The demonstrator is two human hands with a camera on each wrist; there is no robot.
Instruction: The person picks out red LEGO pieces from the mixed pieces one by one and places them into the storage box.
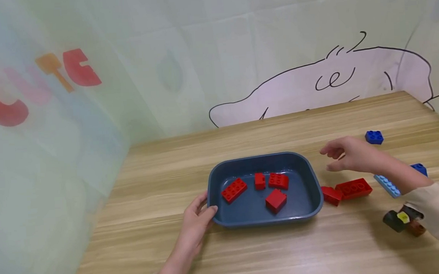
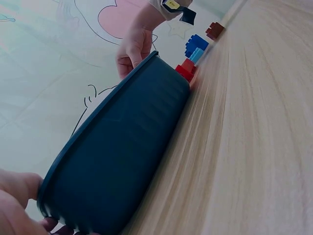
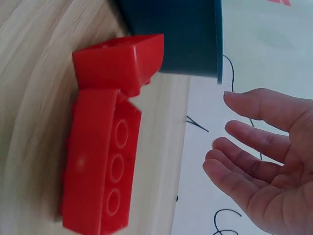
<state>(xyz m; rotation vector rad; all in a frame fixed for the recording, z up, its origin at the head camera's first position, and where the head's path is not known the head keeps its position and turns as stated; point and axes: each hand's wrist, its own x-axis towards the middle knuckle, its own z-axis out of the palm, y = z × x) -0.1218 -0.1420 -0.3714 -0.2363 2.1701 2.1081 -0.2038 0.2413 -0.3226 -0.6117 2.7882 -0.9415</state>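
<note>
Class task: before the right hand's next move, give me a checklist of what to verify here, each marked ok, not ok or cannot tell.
1. Tray steadied: ok; the left hand grips its rim.
2. Right hand free: ok; it holds nothing.
3. Tray contents all red: ok; four red bricks inside.
4. Every red brick inside: not ok; a long red brick and a smaller red brick lie outside.
5. Long red brick studs up: not ok; its hollow underside shows.
6. Those two joined: cannot tell.

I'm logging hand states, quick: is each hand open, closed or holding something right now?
Left hand: closed, holding the blue tray by its left end.
Right hand: open, fingers relaxed, holding nothing.
</note>
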